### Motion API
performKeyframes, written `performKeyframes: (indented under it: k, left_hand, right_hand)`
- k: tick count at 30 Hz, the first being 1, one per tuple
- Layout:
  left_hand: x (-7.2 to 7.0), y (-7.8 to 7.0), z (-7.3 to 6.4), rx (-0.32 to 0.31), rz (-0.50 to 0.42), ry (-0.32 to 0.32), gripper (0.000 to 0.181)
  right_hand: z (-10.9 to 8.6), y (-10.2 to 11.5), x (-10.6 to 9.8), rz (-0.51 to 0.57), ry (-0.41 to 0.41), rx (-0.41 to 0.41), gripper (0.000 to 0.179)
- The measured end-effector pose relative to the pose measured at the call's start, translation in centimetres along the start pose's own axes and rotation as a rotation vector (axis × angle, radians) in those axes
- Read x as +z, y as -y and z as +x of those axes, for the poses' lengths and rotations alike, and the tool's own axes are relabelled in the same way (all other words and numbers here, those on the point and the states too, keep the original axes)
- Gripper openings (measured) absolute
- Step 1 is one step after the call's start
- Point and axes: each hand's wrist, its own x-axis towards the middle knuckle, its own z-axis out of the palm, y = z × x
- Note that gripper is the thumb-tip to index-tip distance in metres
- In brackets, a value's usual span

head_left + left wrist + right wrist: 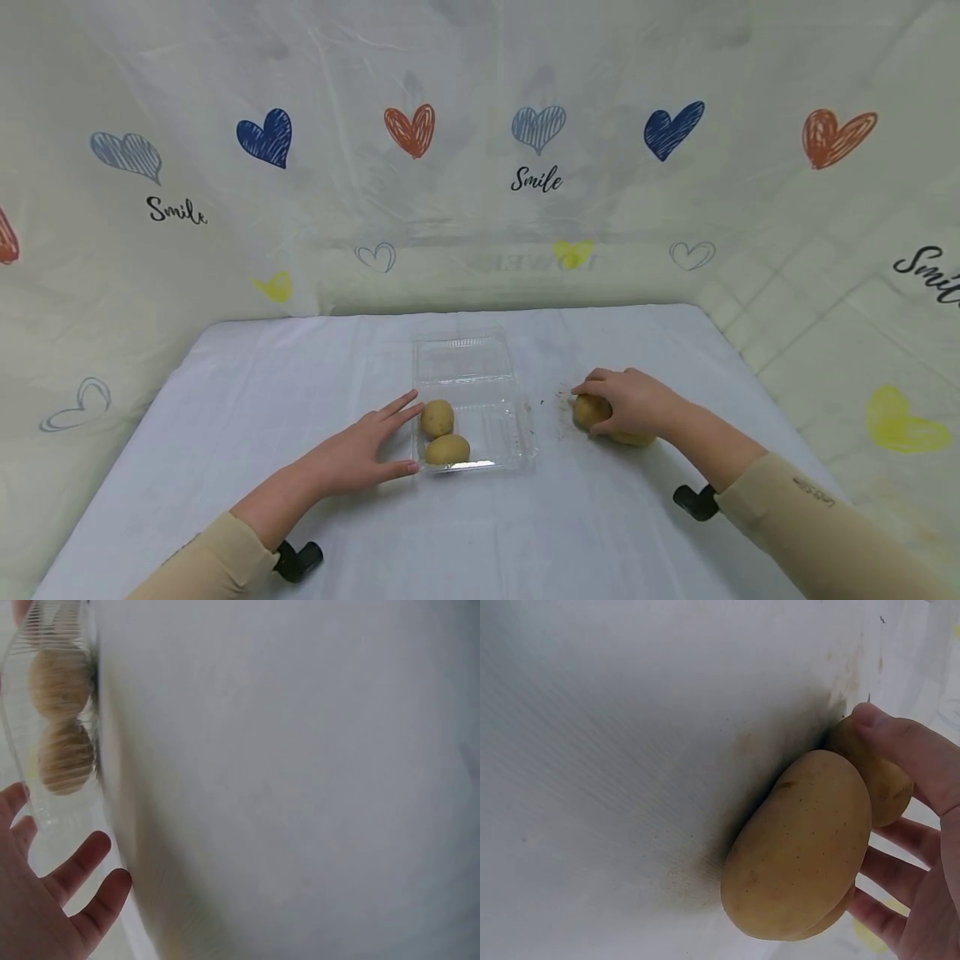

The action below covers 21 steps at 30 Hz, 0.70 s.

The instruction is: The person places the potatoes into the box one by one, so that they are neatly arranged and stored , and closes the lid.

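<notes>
Two potatoes [447, 450] lie against the left side of a clear plastic clamshell box [517, 454], whose lid [461, 358] is folded back. My left hand [356, 454] is at the box's left edge, fingers spread, fingertips right at the rim. To the right of the box, my right hand [637, 400] curls its thumb and fingers round a potato [885, 784] on the table. Beside it rests a larger potato [802, 847], with another potato [832, 919] mostly hidden behind it. In the left wrist view, the boxed potatoes [60, 682] show through the plastic wall.
A white cloth covers the table [495, 542]. Dirt crumbs [562, 404] are scattered between the box and the right-hand potatoes. Behind the table hangs a backdrop [480, 217] printed with hearts. Black wrist cameras [696, 502] sit under both sleeves.
</notes>
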Motion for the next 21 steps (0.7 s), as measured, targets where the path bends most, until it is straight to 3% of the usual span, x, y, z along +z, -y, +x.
performKeyframes:
  k: [9,21]
  left_hand:
    - [-0.04,0.02,-0.28,0.004,-0.010,0.004,0.085]
    - [-0.12,-0.25,-0.16,0.009,-0.009,0.009,0.086]
  right_hand:
    - [-0.22,0.67,0.22,-0.046,-0.011,-0.017,0.055]
    - [-0.26,0.65,0.34,-0.013,0.009,-0.002,0.053]
